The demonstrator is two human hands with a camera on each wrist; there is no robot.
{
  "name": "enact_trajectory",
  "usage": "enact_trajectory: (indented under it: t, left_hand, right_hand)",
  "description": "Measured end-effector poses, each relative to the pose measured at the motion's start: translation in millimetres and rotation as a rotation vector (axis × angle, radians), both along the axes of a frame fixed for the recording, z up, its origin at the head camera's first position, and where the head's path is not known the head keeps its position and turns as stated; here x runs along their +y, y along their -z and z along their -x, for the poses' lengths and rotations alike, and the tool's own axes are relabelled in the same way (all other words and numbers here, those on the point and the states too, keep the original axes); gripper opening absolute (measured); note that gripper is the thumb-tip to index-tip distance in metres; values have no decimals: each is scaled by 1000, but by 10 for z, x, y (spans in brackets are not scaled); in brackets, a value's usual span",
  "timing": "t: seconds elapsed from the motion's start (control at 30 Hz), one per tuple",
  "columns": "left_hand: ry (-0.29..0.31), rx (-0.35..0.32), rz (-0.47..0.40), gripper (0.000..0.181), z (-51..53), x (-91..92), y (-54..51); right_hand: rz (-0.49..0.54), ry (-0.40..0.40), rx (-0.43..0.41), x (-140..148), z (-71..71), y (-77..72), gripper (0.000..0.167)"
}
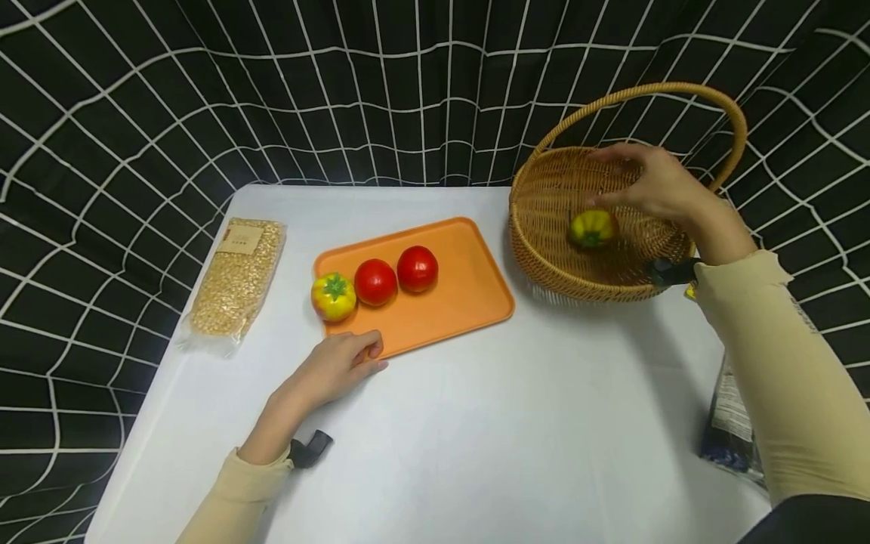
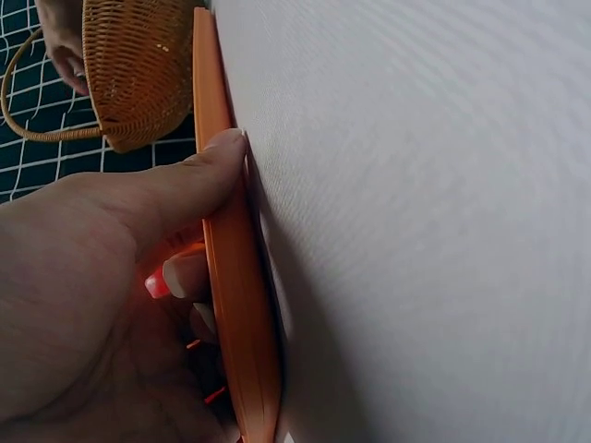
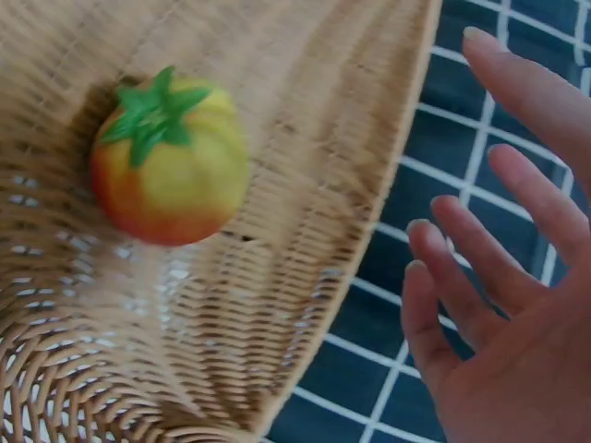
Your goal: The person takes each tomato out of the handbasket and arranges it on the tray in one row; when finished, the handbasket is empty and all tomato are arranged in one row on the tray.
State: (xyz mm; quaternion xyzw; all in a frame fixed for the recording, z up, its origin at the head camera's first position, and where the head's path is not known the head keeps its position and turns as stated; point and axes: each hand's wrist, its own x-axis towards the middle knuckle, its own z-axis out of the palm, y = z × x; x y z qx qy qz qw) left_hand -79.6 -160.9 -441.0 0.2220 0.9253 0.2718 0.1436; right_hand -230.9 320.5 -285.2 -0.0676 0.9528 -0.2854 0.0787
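Observation:
My left hand [image 1: 340, 366] grips the near-left rim of an orange tray [image 1: 469, 302], thumb outside and fingers curled over the inner side in the left wrist view. On the tray sit two round red fruits [image 1: 375, 282] and, at its left end, a yellow-and-red tomato [image 1: 333, 297] with a green calyx. My right hand [image 1: 655, 181] is over the wicker basket [image 1: 544, 257], fingers spread and holding nothing. Inside that basket lies another yellow-and-red tomato [image 3: 171, 166], apart from the fingers in the right wrist view.
A clear bag of pale grains [image 1: 234, 279] lies at the table's left. The basket's tall handle [image 1: 734, 121] arches up at the back right. Near the right edge, a dark printed package [image 1: 730, 423] is partly covered by my right sleeve. Black gridded cloth [image 1: 381, 91] hangs behind the white table.

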Motion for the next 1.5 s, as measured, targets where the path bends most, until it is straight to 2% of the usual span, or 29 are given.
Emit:
enact_trajectory:
  t: [0.2, 0.33, 0.47, 0.67, 0.93, 1.1, 1.3, 1.5]
  left_hand:
    - [-11, 5, 4, 21, -13, -4, -13]
    - [-14, 13, 8, 21, -25, -9, -9]
    - [-14, 22, 5, 21, -14, 0, 0]
    - [-7, 15, -10, 22, -13, 30, 6]
    - [-3, 26, -4, 22, -12, 23, -6]
    - [5, 29, -8, 22, -16, 15, -21]
    - [5, 28, 1, 21, -19, 18, -28]
    - [0, 19, 10, 22, -13, 27, -42]
  right_hand:
    - [-79, -9, -171, 45, 160, 163, 83]
    - [-132, -30, -238, 63, 196, 282, 75]
    - [-189, -50, -272, 115, 184, 344, 69]
    - [-254, -57, -254, 209, 166, 396, 68]
    - [-267, -58, -240, 242, 218, 451, 66]
    - [-253, -51, -240, 235, 203, 466, 64]
    - [-230, -30, -213, 206, 163, 405, 61]
    - [-178, -16, -131, 114, 71, 230, 63]
